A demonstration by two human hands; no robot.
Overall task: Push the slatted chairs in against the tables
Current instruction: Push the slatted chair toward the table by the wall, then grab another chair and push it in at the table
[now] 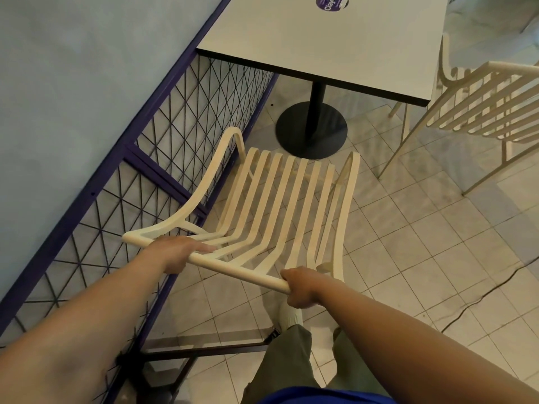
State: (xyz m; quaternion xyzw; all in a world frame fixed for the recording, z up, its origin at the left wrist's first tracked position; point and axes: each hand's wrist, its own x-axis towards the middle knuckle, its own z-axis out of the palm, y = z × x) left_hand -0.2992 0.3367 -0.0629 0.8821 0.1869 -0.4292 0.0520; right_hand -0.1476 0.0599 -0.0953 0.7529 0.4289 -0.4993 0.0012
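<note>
A cream slatted chair (280, 199) stands in front of me, its seat facing a white square table (320, 36) on a black pedestal. The chair's front edge is a little short of the table's near edge. My left hand (175, 253) grips the left part of the chair's top back rail. My right hand (300, 287) is closed around the right end of the same rail. A second cream slatted chair (490, 103) stands at the table's right side, partly cut off by the frame.
A purple-framed wire mesh partition (163, 135) runs along the left, close to the chair's left armrest. The table's round black base (312, 129) sits on the tiled floor ahead. A dark cable (481, 298) lies on the tiles at right. My foot (290, 314) is behind the chair.
</note>
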